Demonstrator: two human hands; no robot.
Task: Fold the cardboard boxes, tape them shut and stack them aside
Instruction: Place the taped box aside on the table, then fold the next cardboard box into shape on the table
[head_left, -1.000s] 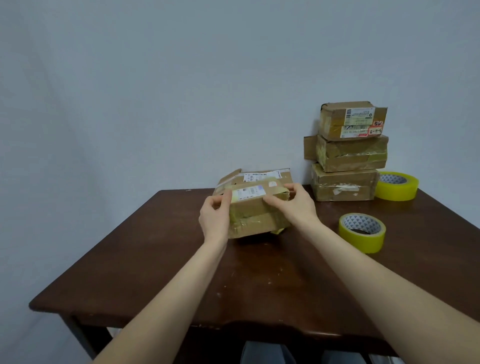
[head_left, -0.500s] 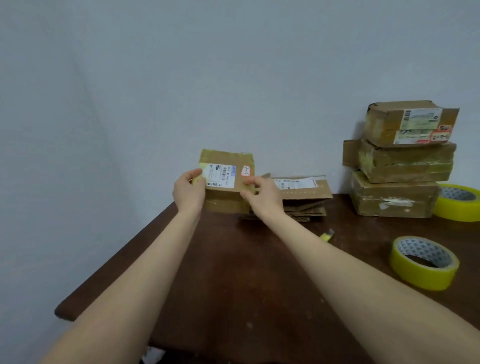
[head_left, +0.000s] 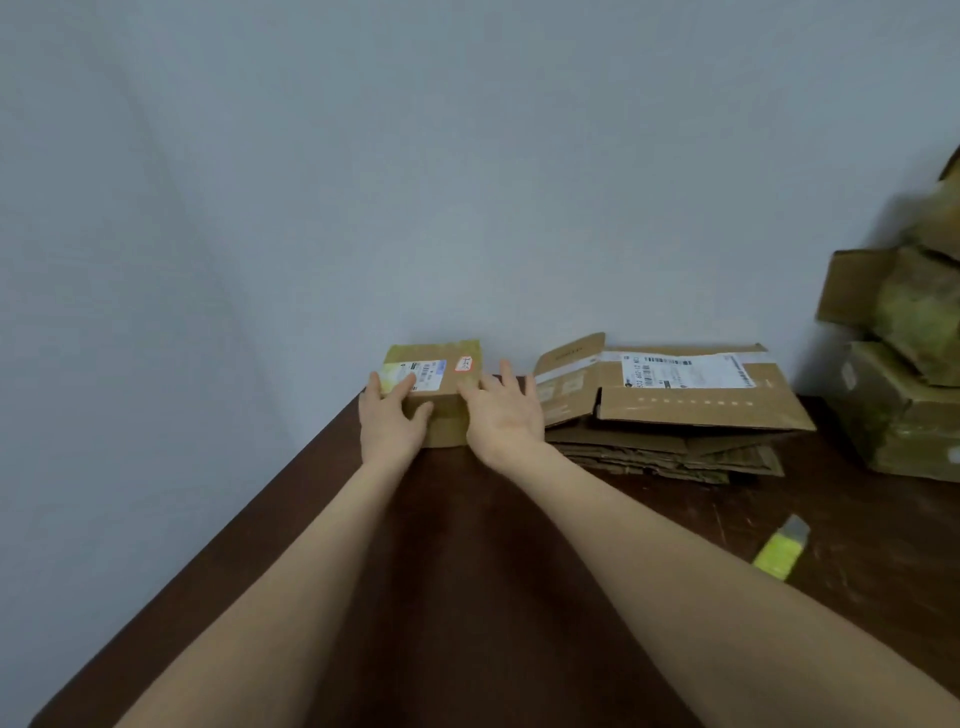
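The small taped box (head_left: 447, 371) stands on the table (head_left: 467, 545) at its far left corner, close against the wall (head_left: 467, 156). A white shipping label and a small red-edged sticker show on its top face.

The left hand (head_left: 390, 421) rests on the box's left near edge. Its fingers lie straight across the label and the thumb lies on the front face; they are released, not clenched. The right hand (head_left: 506, 415) touches the box's right side with its fingers straight and spread, grasping nothing.

A pile of flattened cardboard (head_left: 675, 415) lies just beside the right hand along the far edge of the table; its top sheet carries a barcode label. A stack of taped boxes (head_left: 904, 395) stands at the far right, blurred and partly out of frame. A small yellow piece (head_left: 779, 551) lies on the table nearer the right forearm; its kind cannot be told.
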